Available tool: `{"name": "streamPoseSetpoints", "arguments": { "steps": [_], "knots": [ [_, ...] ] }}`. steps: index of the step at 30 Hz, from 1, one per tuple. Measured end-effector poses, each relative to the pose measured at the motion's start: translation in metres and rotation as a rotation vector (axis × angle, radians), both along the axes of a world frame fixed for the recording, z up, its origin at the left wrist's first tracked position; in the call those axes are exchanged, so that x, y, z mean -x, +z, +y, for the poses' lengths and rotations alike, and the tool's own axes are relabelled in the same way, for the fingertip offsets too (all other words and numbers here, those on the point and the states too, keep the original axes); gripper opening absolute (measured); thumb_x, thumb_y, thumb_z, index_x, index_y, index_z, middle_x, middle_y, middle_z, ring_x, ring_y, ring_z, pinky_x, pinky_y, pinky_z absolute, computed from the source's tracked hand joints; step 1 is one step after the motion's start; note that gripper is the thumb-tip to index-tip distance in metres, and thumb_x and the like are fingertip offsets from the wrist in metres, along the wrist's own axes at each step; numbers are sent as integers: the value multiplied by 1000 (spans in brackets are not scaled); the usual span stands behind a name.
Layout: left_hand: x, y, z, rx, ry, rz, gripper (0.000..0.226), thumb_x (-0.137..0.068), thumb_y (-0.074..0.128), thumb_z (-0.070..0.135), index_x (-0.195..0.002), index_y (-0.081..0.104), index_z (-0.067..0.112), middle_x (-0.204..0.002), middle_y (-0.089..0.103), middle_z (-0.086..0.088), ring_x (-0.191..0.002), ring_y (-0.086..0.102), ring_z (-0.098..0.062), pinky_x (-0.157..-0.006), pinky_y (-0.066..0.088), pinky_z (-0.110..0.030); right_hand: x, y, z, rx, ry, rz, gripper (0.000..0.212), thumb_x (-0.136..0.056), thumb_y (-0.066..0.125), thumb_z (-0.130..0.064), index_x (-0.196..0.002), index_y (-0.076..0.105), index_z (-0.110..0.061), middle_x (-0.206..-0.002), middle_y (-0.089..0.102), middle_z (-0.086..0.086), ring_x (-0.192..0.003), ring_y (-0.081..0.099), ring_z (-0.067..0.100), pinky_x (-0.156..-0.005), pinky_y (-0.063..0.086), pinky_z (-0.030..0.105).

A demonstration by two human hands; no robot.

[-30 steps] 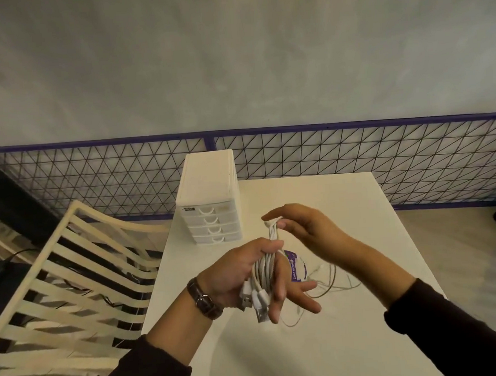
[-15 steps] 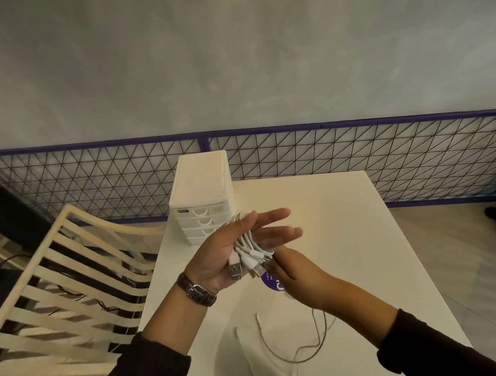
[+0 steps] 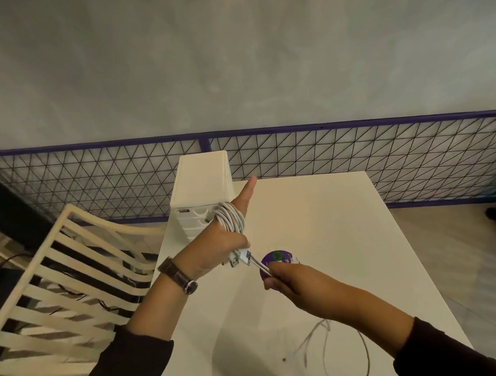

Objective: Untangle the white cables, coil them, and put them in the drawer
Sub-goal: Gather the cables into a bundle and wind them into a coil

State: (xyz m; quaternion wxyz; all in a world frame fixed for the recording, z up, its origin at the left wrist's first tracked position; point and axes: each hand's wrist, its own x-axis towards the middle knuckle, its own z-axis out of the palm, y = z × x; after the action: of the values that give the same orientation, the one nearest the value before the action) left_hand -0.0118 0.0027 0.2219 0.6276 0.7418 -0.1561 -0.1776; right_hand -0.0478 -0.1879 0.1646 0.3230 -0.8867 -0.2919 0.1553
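Note:
Several white cables (image 3: pixel 232 219) are wound in loops around my left hand (image 3: pixel 224 239), whose fingers point straight out toward the white drawer unit (image 3: pixel 200 181). Their USB plugs (image 3: pixel 240 258) stick out near the left thumb. My right hand (image 3: pixel 288 282) grips the strands coming off the coil, together with a round purple tag (image 3: pixel 275 259), just right of the left hand. The loose cable tail (image 3: pixel 316 344) hangs down under my right forearm over the white table (image 3: pixel 331 226). All drawers of the unit look closed.
A cream slatted chair (image 3: pixel 57 289) stands at the table's left side. Behind the table runs a blue-framed wire mesh fence (image 3: pixel 356 156) along a grey wall. Dark cords lie on the floor under the chair.
My left hand has turned from palm-up to fingers pointing forward, with the cables now looped around it. My right hand has pulled the strands down and right, and the view tilted slightly.

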Motion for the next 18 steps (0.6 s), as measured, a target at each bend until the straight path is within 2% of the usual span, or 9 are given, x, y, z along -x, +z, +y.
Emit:
{"name": "streamPoseSetpoints", "arguments": {
  "steps": [3,5,7,8,10,11,13,16,18],
  "knots": [
    [-2,1,2,-176,-15,8,100,-64,49,-1,-130,18,68,-118,32,2,-101,32,-20,-79,40,-40,-1,9,-6,26,-6,-55,22,-99,37,-37,-78,43,-36,-69,54,-22,-66,51,-1,-56,34,14],
    [-1,2,-4,-326,-82,-23,106,-71,47,-10,-129,9,70,-133,35,3,-103,45,-29,-77,47,-49,-6,18,-9,41,-4,-75,22,-99,38,-38,-91,54,-23,-81,62,-10,-73,56,9,-62,44,21],
    [1,2,-11,-464,-119,-67,107,-76,44,-17,-132,0,63,-155,14,7,-127,38,-39,-72,54,-30,-12,28,-10,86,11,-118,29,-97,40,-39,-105,55,-16,-96,66,1,-84,60,16,-71,53,29],
    [1,-1,-15,-530,-146,-108,106,-76,44,-18,-133,-4,58,-157,5,8,-139,24,-32,-86,50,-21,-14,33,-11,108,22,-146,30,-96,41,-40,-108,54,-16,-100,66,2,-87,61,17,-73,54,30],
    [-4,-6,-23,-726,-222,-180,104,-77,44,-17,-138,-11,47,-158,-5,6,-146,-4,-18,-117,17,-33,-16,40,-10,148,44,-200,31,-96,42,-40,-108,54,-15,-101,67,4,-87,61,19,-73,55,33],
    [-6,-8,-26,-854,-255,-200,103,-79,44,-16,-141,-14,41,-158,-8,4,-145,-10,-16,-119,3,-39,-17,44,-9,168,47,-220,31,-96,41,-40,-108,55,-14,-100,67,5,-85,61,20,-72,54,33],
    [-11,-11,-31,-1032,-265,-229,95,-87,48,-4,-143,-18,36,-158,-11,1,-144,-15,-17,-117,-7,-42,-17,50,-8,206,44,-236,31,-96,41,-39,-108,55,-14,-100,67,7,-85,61,21,-71,53,31],
    [-13,-16,-31,-1125,-234,-191,75,-96,46,31,-145,-10,40,-158,-11,-5,-144,-17,-26,-114,-7,-47,-14,56,-7,242,51,-240,32,-96,43,-39,-112,55,-14,-104,67,6,-87,61,20,-75,53,29],
    [-14,-20,-31,-1163,-226,-153,63,-98,37,39,-146,-4,41,-158,-9,-7,-143,-16,-29,-114,-7,-47,-12,62,-7,273,54,-284,32,-96,43,-40,-111,56,-14,-102,67,6,-85,60,19,-70,48,24]
  ]
}}
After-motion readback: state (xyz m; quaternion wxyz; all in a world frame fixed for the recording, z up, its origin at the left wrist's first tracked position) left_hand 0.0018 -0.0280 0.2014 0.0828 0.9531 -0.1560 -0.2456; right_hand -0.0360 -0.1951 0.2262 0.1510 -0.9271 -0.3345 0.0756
